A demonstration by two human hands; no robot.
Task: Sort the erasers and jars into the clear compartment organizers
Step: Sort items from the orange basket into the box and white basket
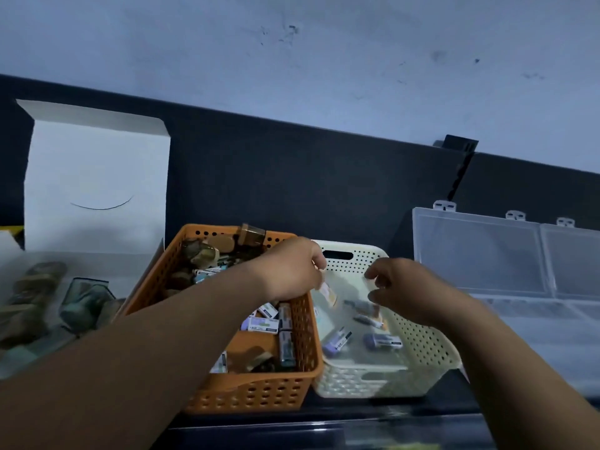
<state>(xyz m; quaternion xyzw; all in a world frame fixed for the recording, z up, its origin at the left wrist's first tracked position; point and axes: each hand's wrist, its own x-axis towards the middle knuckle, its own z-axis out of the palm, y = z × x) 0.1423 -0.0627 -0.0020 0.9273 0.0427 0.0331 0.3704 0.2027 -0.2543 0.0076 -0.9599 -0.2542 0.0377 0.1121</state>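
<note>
The left hand (292, 267) hangs over the left wall of the cream basket (422, 345). Its fingers are curled downward and seem to pinch one small eraser (328, 292) with an orange label, though the blur makes this not fully sure. The right hand (399, 287) is above the middle of the cream basket, with fingers loosely bent and nothing between them. More erasers (381, 341) lie loose on the floor of this basket. The orange basket (259, 384) touches its left side and holds other erasers together with a brown jar (251, 235) at the far end. The clear organizer (480, 254) stands open to the right of the cream basket, a little behind it. I think the step now is collecting erasers. To do it well, the person should take few pieces at once, hold them firmly, carry them over the right wall, and fill one compartment with only one kind.
</note>
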